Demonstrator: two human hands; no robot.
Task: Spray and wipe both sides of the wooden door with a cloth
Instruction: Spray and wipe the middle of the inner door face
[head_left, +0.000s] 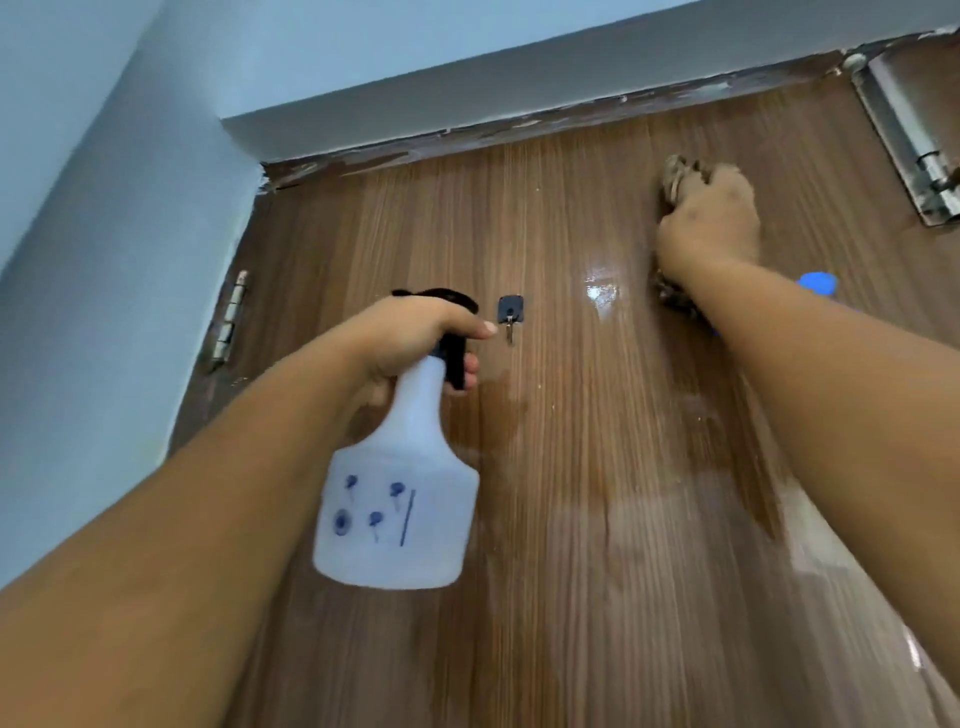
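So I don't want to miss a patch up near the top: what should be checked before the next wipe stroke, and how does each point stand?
1. Cloth gripped by right hand and against the door: ok.
2. Spray bottle held by left hand, clear of the cloth: ok.
3. Door wet where wiping goes on: ok, a wet sheen shows just left of the right forearm.
4. Door closer clear of the stroke: ok, it sits apart, up and right.
5. Hook out of the cloth's way: ok, well left.
6. Liquid left in bottle: cannot tell.
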